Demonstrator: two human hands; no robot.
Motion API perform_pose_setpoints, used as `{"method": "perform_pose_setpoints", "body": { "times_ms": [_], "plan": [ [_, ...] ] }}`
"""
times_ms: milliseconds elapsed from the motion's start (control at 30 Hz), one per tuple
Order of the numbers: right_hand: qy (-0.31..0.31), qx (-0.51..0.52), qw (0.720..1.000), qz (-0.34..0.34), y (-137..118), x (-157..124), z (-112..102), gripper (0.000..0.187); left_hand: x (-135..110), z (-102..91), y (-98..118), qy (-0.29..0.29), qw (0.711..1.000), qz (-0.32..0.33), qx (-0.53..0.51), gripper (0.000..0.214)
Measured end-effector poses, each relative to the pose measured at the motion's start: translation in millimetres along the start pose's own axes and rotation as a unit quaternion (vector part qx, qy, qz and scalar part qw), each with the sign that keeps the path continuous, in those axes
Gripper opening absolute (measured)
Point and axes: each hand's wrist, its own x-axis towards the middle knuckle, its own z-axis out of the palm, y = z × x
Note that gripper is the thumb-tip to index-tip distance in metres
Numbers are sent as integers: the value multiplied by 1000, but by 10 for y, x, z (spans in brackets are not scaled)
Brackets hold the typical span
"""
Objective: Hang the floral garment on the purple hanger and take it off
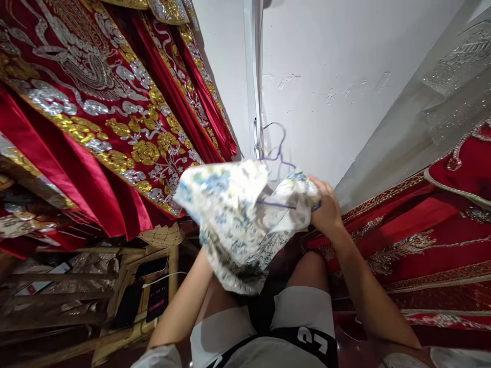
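A white floral shirt (233, 220) with blue and yellow print hangs bunched in front of me, partly blurred. A thin purple clothes hanger (279, 154) runs through it, its hook pointing up and away. My right hand (326, 204) is closed around the shirt's right end, where the hanger's tip also lies. Behind the cloth on the left, my left forearm (184, 296) reaches up; the shirt covers that hand, so its fingers do not show.
Red garments with gold and silver sequins (115, 112) hang at left. More red embroidered clothing (414, 240) and sheer white fabric (452, 87) hang at right. Phones, one with a cable (157, 299), lie on a bamboo rack (174, 266). A white wall (326, 46) stands ahead.
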Motion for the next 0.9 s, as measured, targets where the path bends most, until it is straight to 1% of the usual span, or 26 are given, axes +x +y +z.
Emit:
{"method": "perform_pose_setpoints", "body": {
  "times_ms": [33,67,100,133,167,233,300,367,433,467,533,567,600,633,667,700,733,767,833,900],
  "plan": [
    [15,-8,1000,16,50,79,-55,74,-101,-27,-109,16,1000,-15,-17,92],
    [24,-16,999,27,79,167,-88,72,-206,-34,-207,39,997,-35,-60,98],
    [29,-24,999,34,83,259,-101,70,-306,-24,-291,67,990,-55,-114,102],
    [30,-32,998,37,63,351,-94,68,-396,-1,-362,95,981,-67,-157,100],
    [29,-39,998,38,22,436,-71,65,-471,29,-420,119,973,-73,-186,94],
    [18,-46,998,29,-105,565,-2,64,-578,95,-500,149,967,-75,-192,75],
    [1,-41,999,5,-245,615,60,72,-644,151,-547,172,965,-84,-178,64],
    [-11,-31,999,-23,-344,580,82,84,-703,196,-579,196,957,-98,-188,62],
    [-25,-21,998,-53,-378,470,73,87,-776,241,-610,215,948,-107,-210,66],
    [-32,-13,997,-65,-375,388,70,84,-817,269,-625,217,944,-115,-220,68],
    [-35,22,996,-75,-356,167,103,72,-896,340,-656,205,939,-137,-241,68],
    [-22,52,996,-64,-352,26,154,64,-930,384,-669,195,937,-145,-251,66],
    [-4,90,995,-39,-357,-134,232,54,-958,433,-681,186,935,-152,-260,65],
    [17,135,991,-2,-372,-309,337,45,-981,485,-690,180,934,-156,-268,64],
    [42,183,981,51,-397,-491,461,34,-997,536,-698,177,932,-159,-274,64],
    [32,224,968,107,-428,-670,597,26,-1008,584,-703,179,930,-161,-277,66],
    [6,255,955,151,-461,-836,730,22,-1016,624,-705,182,929,-162,-279,69],
    [-40,285,940,185,-492,-978,849,22,-1021,655,-706,183,928,-161,-282,72],
    [-107,320,918,209,-532,-1157,1008,25,-1029,678,-704,178,929,-157,-285,78],
    [-140,325,913,201,-526,-1193,1045,27,-1038,660,-708,176,931,-150,-281,79]
  ]
}}
